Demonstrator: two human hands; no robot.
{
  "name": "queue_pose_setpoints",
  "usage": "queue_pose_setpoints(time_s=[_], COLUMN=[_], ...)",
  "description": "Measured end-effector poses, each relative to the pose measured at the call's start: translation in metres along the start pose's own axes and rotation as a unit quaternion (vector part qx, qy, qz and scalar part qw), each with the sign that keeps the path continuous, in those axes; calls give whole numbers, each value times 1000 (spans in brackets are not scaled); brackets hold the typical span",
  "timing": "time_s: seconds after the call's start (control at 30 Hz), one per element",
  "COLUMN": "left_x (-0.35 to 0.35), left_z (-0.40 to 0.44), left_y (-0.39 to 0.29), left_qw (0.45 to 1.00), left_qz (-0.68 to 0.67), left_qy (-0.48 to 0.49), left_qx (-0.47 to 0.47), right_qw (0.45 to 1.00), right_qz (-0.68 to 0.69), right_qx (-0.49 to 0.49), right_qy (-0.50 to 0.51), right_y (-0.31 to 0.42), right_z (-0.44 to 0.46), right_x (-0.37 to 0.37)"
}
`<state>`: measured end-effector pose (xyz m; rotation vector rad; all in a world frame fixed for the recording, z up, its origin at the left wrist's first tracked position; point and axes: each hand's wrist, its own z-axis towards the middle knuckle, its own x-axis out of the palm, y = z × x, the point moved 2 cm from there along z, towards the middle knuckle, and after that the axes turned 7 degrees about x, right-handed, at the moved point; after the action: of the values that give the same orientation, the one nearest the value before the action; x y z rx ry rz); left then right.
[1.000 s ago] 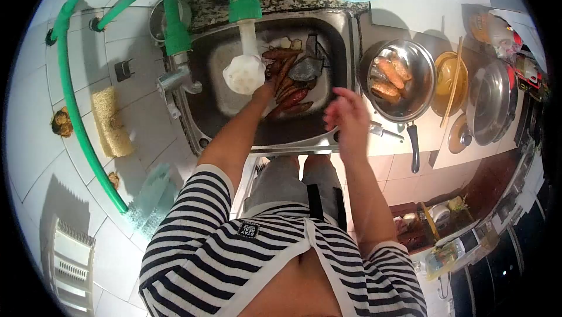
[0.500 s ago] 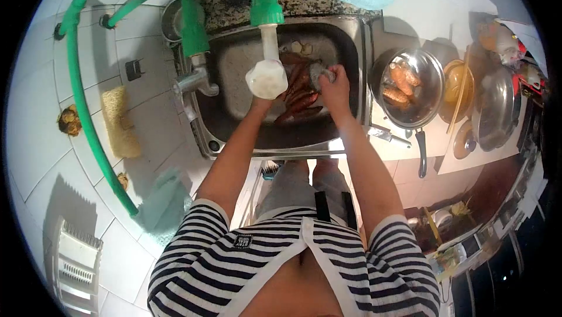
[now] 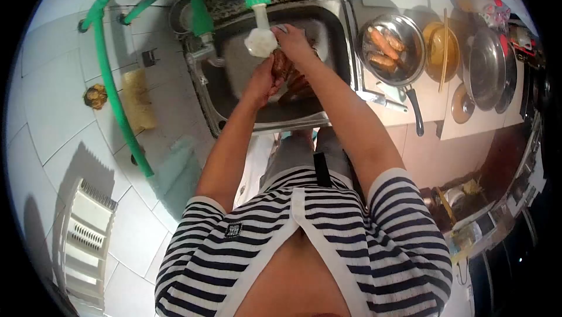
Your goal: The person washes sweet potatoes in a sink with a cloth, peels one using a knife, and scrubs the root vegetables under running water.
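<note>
Under the white tap head [image 3: 261,43], my left hand [image 3: 265,83] is closed around a reddish-brown root vegetable that looks like a sweet potato [image 3: 281,66]. My right hand [image 3: 294,45] is just above it, fingers bent beside the tap head. A bit of grey scouring pad [image 3: 281,28] shows at its fingertips; the rest is hidden. More of these sweet potatoes [image 3: 300,90] lie in the metal sink [image 3: 234,80], partly covered by my right forearm.
Right of the sink stands a frying pan [image 3: 418,53] holding several orange roots [image 3: 383,43]. A knife [image 3: 381,100] lies near its handle. Beyond are a yellow bowl [image 3: 434,53] with chopsticks [image 3: 444,48] across it, a lid [image 3: 462,104] and a metal basin [image 3: 487,71]. Green pipes [image 3: 108,83] run along the left.
My right hand has moved left and up with the scouring pad, from the sink's right side to the tap head. My left hand now shows with a sweet potato in it. The view has shifted.
</note>
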<state>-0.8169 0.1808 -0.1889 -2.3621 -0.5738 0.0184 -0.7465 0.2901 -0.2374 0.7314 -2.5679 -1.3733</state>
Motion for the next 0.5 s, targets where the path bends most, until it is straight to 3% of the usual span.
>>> queue_pose_setpoints(time_s=[0.07,0.17,0.2,0.23,0.3,0.4,0.5], left_x=[-1,-2,-1,-1,5,12,8], left_z=[-9,-9,-6,-3,-2,-4,-3], left_y=[-3,-5,-2,0,2,-7,0], left_qw=[995,997,997,996,993,986,984], left_qz=[-78,-71,-72,-63,-54,4,58], left_qy=[57,-21,-21,-34,-46,-93,-102], left_qx=[-12,7,11,50,89,142,138], right_qw=[940,939,987,987,985,993,984], right_qz=[300,317,141,140,-169,-85,-141], right_qx=[90,105,81,79,-44,-33,-42], right_qy=[135,78,-8,-8,12,81,104], right_y=[7,25,-7,0,10,6,0], right_z=[-13,-44,-32,-44,-82,-85,-79], right_x=[-12,-37,-32,-30,-20,-19,-24])
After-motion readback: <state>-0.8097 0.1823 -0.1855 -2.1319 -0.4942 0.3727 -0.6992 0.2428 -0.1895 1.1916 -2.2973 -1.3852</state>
